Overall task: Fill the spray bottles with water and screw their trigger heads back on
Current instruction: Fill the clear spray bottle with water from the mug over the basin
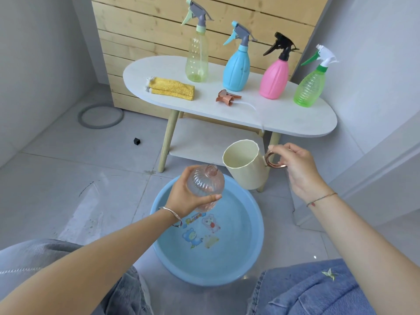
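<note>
L hand [181, 196] wraps open pink bottle [206, 185], R hand [295, 169] pinches cream cup [245, 169] by its handle: steady neck over blue basin [245, 235], tip cup slow, lip near mouth.

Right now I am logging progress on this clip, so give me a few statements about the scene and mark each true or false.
1. The left hand holds a clear bottle with no head on it, above the blue basin. True.
2. The right hand holds a cream cup by its handle. True.
3. The loose trigger head lies in the basin. False: it lies on the white table.
4. Three spray bottles stand on the table. False: four do, the pale yellow bottle, blue bottle, pink bottle and green bottle, all with heads on.
5. The yellow cloth lies on the table. True.
</note>
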The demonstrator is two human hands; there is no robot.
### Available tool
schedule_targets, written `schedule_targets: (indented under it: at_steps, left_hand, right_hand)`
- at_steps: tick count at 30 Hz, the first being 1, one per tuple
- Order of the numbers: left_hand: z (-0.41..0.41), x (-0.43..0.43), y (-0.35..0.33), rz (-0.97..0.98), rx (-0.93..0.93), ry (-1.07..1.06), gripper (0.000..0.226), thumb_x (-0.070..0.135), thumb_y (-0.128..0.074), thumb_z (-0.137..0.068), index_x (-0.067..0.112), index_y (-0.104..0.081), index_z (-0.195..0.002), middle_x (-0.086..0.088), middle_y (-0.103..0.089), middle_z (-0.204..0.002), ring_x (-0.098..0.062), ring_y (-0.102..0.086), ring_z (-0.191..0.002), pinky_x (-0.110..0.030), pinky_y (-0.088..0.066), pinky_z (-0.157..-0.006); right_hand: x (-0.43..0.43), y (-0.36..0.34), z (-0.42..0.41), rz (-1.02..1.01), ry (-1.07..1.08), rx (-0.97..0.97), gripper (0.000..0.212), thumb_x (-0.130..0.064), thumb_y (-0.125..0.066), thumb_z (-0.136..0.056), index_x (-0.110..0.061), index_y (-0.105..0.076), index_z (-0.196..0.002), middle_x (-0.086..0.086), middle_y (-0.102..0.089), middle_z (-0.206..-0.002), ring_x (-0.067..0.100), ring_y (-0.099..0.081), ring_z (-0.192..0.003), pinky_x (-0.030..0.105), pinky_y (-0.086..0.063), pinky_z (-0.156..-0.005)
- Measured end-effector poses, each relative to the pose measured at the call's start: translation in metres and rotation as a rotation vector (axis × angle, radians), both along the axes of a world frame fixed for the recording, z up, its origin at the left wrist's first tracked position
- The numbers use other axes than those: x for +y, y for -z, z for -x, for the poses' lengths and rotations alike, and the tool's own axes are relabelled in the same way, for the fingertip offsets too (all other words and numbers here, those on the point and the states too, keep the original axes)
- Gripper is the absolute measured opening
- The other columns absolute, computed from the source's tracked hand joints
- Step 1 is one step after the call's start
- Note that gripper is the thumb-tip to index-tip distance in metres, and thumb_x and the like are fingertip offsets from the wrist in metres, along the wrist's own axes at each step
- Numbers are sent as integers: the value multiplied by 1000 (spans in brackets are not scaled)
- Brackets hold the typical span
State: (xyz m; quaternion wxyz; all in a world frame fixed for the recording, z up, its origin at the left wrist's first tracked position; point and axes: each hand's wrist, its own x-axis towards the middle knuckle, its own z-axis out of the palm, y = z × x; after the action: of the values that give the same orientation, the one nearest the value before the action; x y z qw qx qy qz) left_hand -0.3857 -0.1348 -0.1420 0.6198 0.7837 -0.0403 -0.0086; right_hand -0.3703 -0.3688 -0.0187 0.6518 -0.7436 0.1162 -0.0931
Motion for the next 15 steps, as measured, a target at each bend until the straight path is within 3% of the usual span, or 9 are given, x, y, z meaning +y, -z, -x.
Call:
schedule_targets:
  at_steps: [5, 9, 12, 15]
  left_hand:
    - [3, -6, 3, 2, -19, 22, 76, 35, -93, -51, 34, -50, -113, 20, -63, -110, 8, -56, -104, -4, -40, -85]
    - [3, -7, 5, -13, -10, 37, 78, 40, -93, -49, 34, -50, -114, 20, -63, -110, 5, -56, -105, -5, -41, -86]
    - [3, -7, 7, -21, -8, 33, 76, 38, -93, -49, 38, -49, -111, 20, -62, -109, 6, -56, -105, -4, -40, -85]
    - [3, -6, 9, -35, -4, 26, 75, 40, -93, -49, 41, -48, -110, 21, -62, -109, 5, -56, -106, -8, -41, -88]
  right_hand:
    - [6, -16, 5, 47, -32, -54, 29, -26, -74, -66, -16, -48, -60, 9, -36, -71, 15, -33, -67, 27, -27, -65]
    - [9, -20, 5, 137, -46, -112, 38, -9, -72, -78, -15, -41, -56, -10, -34, -47, 5, -35, -49, 14, -31, -52]
    - [11, -18, 4, 183, -48, -159, 37, -5, -70, -78, -15, -42, -56, -10, -43, -46, 9, -51, -55, 18, -39, -58]
    - [15, -18, 4, 216, -67, -179, 38, -3, -70, -78, -14, -41, -57, -13, -43, -44, 7, -53, -52, 16, -38, -55]
